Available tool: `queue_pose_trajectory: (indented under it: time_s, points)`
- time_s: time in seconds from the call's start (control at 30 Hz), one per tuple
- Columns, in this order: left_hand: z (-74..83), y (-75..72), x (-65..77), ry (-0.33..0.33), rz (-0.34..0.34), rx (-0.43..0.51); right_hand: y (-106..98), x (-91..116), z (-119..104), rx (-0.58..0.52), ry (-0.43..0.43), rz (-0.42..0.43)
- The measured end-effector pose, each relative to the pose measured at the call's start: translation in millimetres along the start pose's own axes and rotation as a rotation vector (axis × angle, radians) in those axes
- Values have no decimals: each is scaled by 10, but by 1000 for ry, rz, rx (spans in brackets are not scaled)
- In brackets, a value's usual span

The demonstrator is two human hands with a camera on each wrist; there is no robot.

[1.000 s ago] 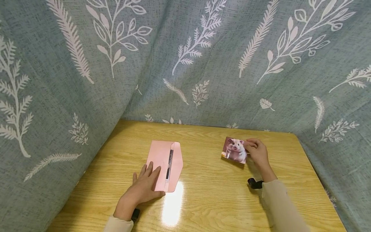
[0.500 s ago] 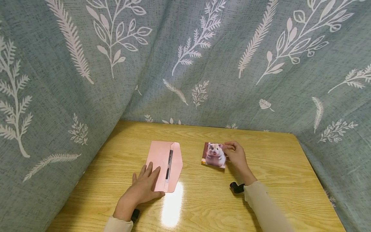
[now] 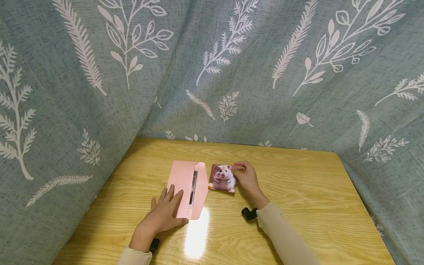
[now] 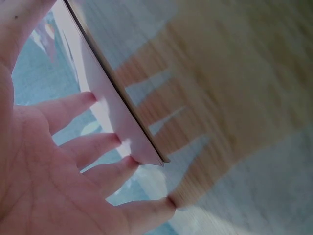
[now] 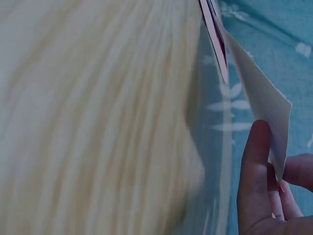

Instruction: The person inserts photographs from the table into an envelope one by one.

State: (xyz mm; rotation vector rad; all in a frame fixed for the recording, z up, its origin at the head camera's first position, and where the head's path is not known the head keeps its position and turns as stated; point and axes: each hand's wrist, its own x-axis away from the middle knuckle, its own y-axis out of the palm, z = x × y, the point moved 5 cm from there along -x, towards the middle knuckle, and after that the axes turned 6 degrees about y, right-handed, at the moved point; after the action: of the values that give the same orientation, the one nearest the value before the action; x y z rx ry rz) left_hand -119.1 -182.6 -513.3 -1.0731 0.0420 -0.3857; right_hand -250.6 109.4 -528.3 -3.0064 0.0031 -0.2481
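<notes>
A pink envelope (image 3: pixel 180 171) lies on the table with its flap folded open to the right. Through its slit a strip of a dark picture (image 3: pixel 193 189) shows inside. My left hand (image 3: pixel 162 215) rests on the envelope's lower left part, fingers spread and straight; in the left wrist view its fingertips touch the envelope (image 4: pixel 115 112) edge and the table. Between thumb and fingers my right hand (image 3: pixel 247 180) pinches the right edge of a hamster photo (image 3: pixel 222 178). The photo's left edge is right at the flap's tip. The right wrist view shows the photo's pale back (image 5: pixel 261 93), tilted above the table.
The wooden table (image 3: pixel 298 176) has a bright light reflection in front of the envelope. A blue-green curtain (image 3: pixel 251 103) with white leaf prints closes off the back and both sides. A black wrist camera (image 3: pixel 249 213) sits at the right wrist.
My right hand has carried the hamster photo leftward across the table, from well right of the envelope to beside its flap. The left hand and the envelope have stayed in place.
</notes>
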Motion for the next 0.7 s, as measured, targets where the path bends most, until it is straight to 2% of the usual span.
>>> queue_pose_trajectory:
  time_s: [0.37,0.7]
  points:
    - [-2,-7,14,16,5,2,284,14,0,-24,26,-24]
    - [-5,-4,16,8,-4,17,495,31,34,10,38,-68]
